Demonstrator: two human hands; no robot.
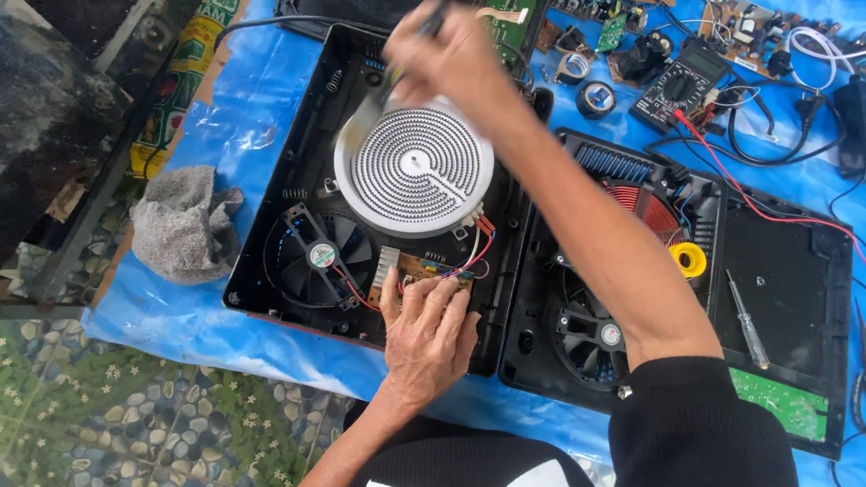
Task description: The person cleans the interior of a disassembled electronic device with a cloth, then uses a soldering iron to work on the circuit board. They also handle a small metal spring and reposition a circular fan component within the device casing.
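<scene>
Opened electric cooker being worked on over a blue plastic sheet (225, 126) spread on a pebble-patterned floor.
The left hand (429, 335) lies flat, fingers spread, on the small circuit board (417, 267) inside the black casing (298, 180); the right hand (451, 54) grips a thin tool (431, 20) above the round white heating coil (415, 167).

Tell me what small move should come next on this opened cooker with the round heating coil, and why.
Probably keep the left hand pressed on the small circuit board while the right hand works its thin tool at the far edge of the heating coil. The coil sits tilted and loose in the black casing, its wires running to that board.
</scene>
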